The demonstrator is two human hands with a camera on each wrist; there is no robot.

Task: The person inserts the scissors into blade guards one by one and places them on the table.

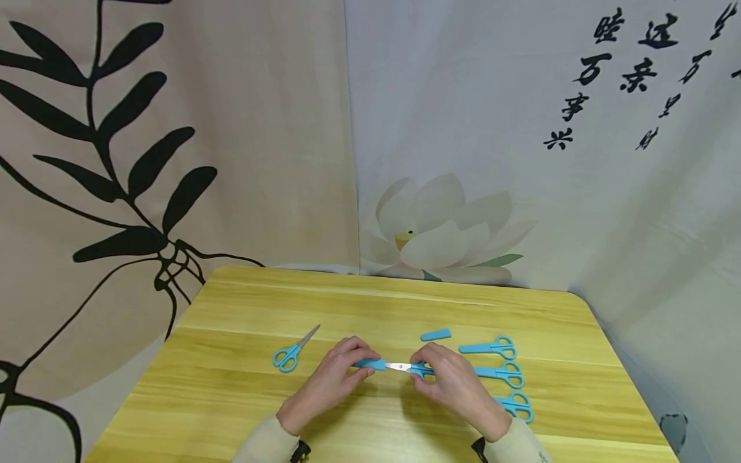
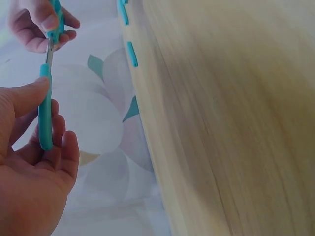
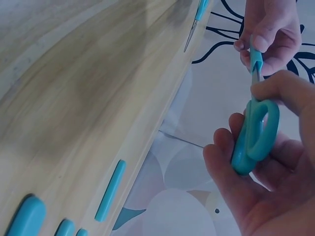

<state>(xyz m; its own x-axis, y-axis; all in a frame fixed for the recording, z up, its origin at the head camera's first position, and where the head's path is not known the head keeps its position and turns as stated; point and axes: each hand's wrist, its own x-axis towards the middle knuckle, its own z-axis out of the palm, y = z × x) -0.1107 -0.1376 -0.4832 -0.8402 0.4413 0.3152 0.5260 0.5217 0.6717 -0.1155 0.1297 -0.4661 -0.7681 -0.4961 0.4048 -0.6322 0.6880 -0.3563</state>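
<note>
A pair of blue-handled scissors [image 3: 266, 129] is held up between both hands, part of its metal blades [image 1: 398, 366] showing. My left hand [image 1: 343, 368] pinches the blue blade cover [image 2: 45, 115], which sits over the blade tips. The handle end is gripped by my right hand [image 1: 448, 379], thumb on the side near the pivot in the right wrist view. How far the blades reach inside the cover is hidden.
Uncovered scissors [image 1: 287, 358] lie at left on the wooden table [image 1: 243, 308]. A loose blade cover [image 1: 436, 335] rests behind the right hand. Several covered scissors [image 1: 489, 348] lie in a column at right, partly hidden by that hand. A printed curtain [image 1: 278, 161] hangs behind.
</note>
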